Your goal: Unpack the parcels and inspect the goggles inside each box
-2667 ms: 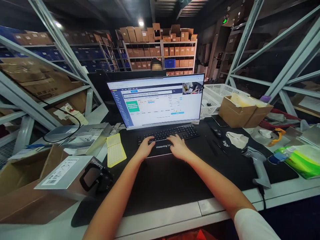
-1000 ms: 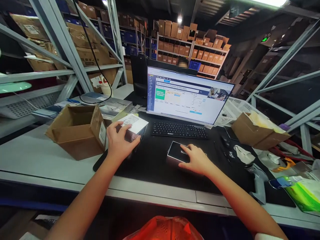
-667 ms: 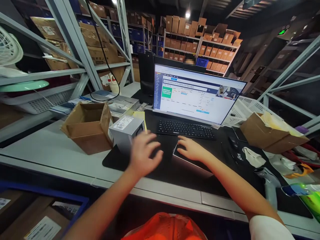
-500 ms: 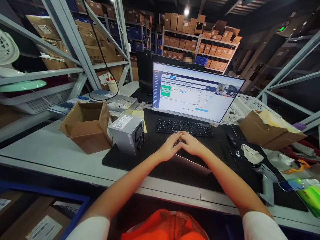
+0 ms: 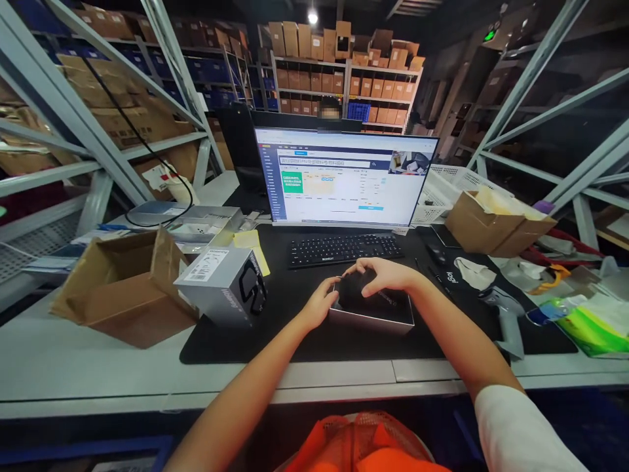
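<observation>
A shallow open box (image 5: 371,320) with pale outer walls and a black interior lies on the black desk mat (image 5: 289,341), in front of the keyboard (image 5: 344,249). My left hand (image 5: 319,305) pinches the box's left wall between thumb and fingers. Over the box's opening, my right hand (image 5: 383,275) has bent fingers reaching to the far left corner. Its thumb is apart from them, over the black contents. Faint lettering shows there, but the exact kind of item is unclear. Left of my hands stands a grey printed carton (image 5: 209,295) with a white label.
An open cardboard box (image 5: 142,311) stands at the left, beside the grey carton. Behind the keyboard is a lit monitor (image 5: 339,187). To the right are a mouse (image 5: 436,254), a barcode scanner (image 5: 508,318), a paper-filled cardboard box (image 5: 496,226) and a green-and-white pack (image 5: 599,328).
My hands have parted: the left draws to the box's left wall, the right spreads over the opening. The box's black interior now shows. The camera view has turned right.
</observation>
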Action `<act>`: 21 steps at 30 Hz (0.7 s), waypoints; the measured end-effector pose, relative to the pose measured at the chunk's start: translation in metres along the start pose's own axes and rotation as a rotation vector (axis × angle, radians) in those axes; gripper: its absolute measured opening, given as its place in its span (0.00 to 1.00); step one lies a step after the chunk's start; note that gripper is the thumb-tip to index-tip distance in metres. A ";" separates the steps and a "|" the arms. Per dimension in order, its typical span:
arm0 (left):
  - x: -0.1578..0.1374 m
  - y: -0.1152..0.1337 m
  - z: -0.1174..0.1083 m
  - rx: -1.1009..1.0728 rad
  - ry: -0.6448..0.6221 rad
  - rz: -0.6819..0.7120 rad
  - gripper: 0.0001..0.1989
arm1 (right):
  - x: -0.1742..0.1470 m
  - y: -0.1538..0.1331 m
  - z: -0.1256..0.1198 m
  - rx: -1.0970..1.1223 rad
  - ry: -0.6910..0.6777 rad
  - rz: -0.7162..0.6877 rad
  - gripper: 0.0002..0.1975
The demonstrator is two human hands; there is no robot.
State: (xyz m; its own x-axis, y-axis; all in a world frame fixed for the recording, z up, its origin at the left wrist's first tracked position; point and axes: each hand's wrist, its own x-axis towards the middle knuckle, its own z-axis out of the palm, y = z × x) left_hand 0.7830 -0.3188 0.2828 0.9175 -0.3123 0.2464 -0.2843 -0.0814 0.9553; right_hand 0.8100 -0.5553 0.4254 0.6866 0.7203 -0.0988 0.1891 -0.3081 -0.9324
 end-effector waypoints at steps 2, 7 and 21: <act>0.000 0.000 0.000 -0.002 0.003 -0.024 0.20 | -0.006 0.006 -0.003 0.040 0.049 -0.066 0.27; 0.000 0.005 -0.002 -0.007 -0.023 -0.082 0.20 | -0.034 0.025 -0.008 0.279 0.146 -0.157 0.32; -0.006 0.010 0.003 0.073 0.038 -0.048 0.23 | -0.080 -0.009 -0.001 0.416 1.062 -0.374 0.34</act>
State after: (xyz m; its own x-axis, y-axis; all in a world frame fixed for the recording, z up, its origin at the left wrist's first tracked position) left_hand 0.7737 -0.3207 0.2904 0.9400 -0.2705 0.2080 -0.2581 -0.1649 0.9519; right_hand 0.7542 -0.6110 0.4416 0.9107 -0.2104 0.3555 0.3930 0.1760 -0.9026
